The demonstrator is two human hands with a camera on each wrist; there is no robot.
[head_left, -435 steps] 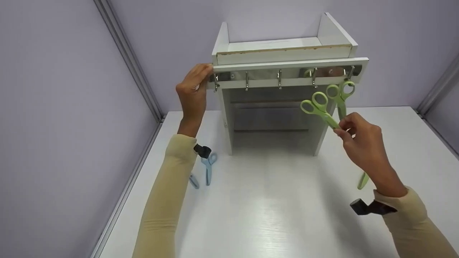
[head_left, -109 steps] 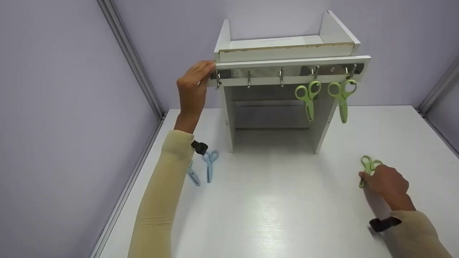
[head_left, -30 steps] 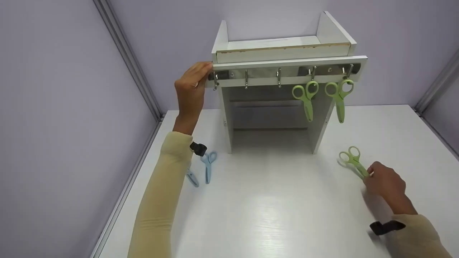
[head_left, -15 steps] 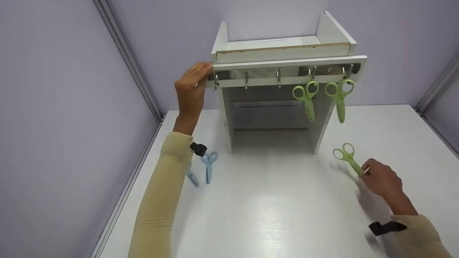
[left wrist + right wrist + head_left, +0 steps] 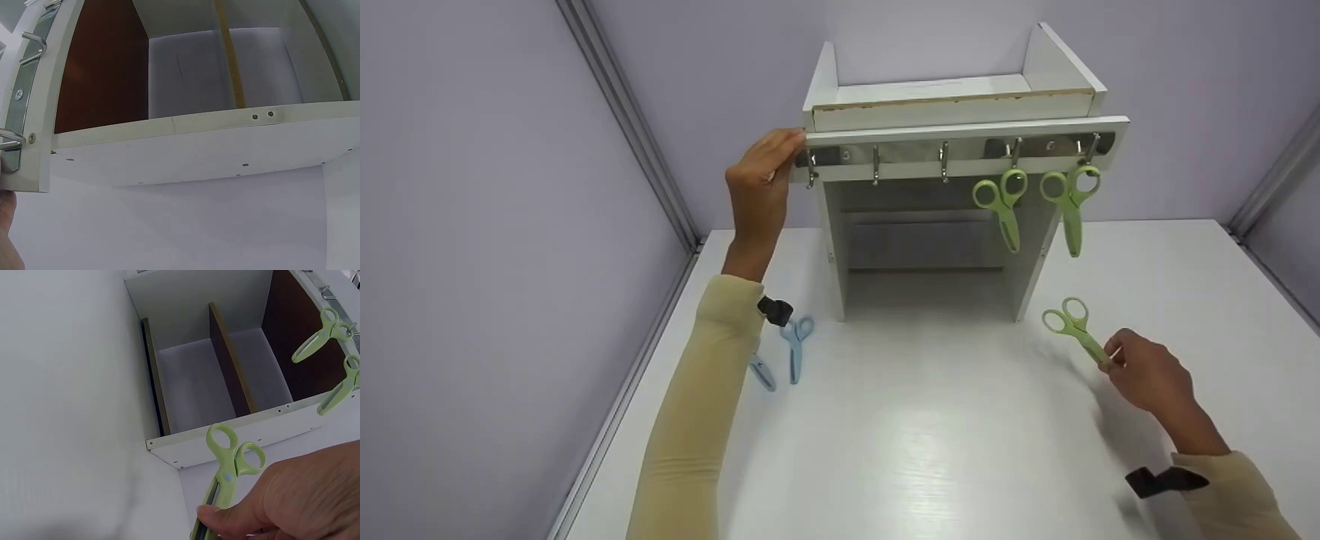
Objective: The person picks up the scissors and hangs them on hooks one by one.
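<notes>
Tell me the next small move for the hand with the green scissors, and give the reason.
Probably lift the green scissors, pinched by the blades in the right hand, up toward the middle hook. Two green pairs already hang on the two rightmost hooks, the three hooks to their left are bare, and the left hand holds the rail's end.

Worktop [image 5: 930, 442] bare between arms: wide passage toward cabinet [image 5: 952, 105] opening. Hook rail [image 5: 960, 150]: three left hooks [image 5: 875, 165] free; two right hooks blocked by hanging green scissors [image 5: 1001, 202] and [image 5: 1069, 202]. Left hand [image 5: 761, 187] grips rail's left end. Blue scissors [image 5: 795, 349] lie by left forearm. Right hand [image 5: 1147, 375] with held green scissors [image 5: 1076, 330] right of cabinet.
</notes>
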